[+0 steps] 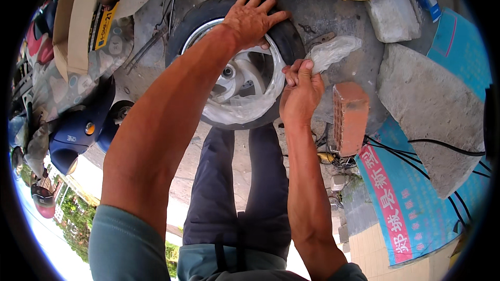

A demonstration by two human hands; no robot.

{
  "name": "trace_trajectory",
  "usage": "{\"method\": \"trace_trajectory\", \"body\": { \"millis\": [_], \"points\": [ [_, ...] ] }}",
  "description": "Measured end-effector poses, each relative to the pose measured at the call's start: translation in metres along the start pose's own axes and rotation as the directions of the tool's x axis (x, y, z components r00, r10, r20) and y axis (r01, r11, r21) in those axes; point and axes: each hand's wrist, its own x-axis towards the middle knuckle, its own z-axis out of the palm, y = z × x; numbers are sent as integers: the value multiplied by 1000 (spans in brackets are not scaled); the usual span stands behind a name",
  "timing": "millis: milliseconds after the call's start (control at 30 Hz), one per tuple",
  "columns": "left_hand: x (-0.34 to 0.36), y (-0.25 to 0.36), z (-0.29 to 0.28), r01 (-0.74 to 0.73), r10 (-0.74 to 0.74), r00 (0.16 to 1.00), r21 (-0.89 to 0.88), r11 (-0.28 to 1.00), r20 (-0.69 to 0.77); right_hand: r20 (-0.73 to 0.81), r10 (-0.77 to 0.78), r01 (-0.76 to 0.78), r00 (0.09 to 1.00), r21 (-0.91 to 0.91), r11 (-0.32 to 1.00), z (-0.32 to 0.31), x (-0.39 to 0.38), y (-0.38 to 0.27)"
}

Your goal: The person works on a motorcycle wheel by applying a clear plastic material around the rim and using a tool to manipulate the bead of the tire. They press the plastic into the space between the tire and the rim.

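So the wheel (pixel 240 74) is lying in the middle of the scene, right in front of the person's legs (pixel 237 177), tyre (pixel 290 41) and all. Left hand (pixel 250 23) is spread wide over the far side of the tyre, fingers apart, not wrapped around anything. Right hand (pixel 302 91) has a narrow pinch, thumb against fingers, on some bunched clear plastic film (pixel 337 52) at the tyre's right edge. There's crumpled film (pixel 242 108) along the near side of the rim too; can't tell if it's one piece with the bunch.

What I'd worry about: that stuff looks thin, so if it's snagged on the rim, a hard tug could rip it and leave scraps behind. Slick plastic in a fingertip pinch could also just slide out. And since the left hand seems to be only resting on top, a sideways pull might swivel the whole wheel.

Then there's the brick (pixel 354 119), standing just right of the right forearm. If the film suddenly lets go, that's an easy way to bash your knuckles or tip the brick over. Rough ground (pixel 344 72) as well, so any loose film could pick up grit, imo.
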Motion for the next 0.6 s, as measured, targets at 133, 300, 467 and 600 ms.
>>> {"method": "trace_trajectory", "body": {
  "millis": [133, 300, 467, 600],
  "points": [
    [3, -3, -1, 1, 0, 1000, -13, 1000, 26, -34, -15, 18, 999, 93, 996, 2, -9, -6],
    [7, -3, 0, 7, -7, 1000, -31, 1000, -19, 34, -51, 52, 998, -41, 998, -10, -6, -11],
    [-12, -7, 18, 134, -143, 982, -83, 988, -121, -18, -107, 94, 994, -343, 935, -45, -6, -30],
    [-12, -7, 10, 156, -184, 971, -181, 971, -154, -202, -64, -110, 977, -742, 661, -111, 20, -3]
  ]
}}
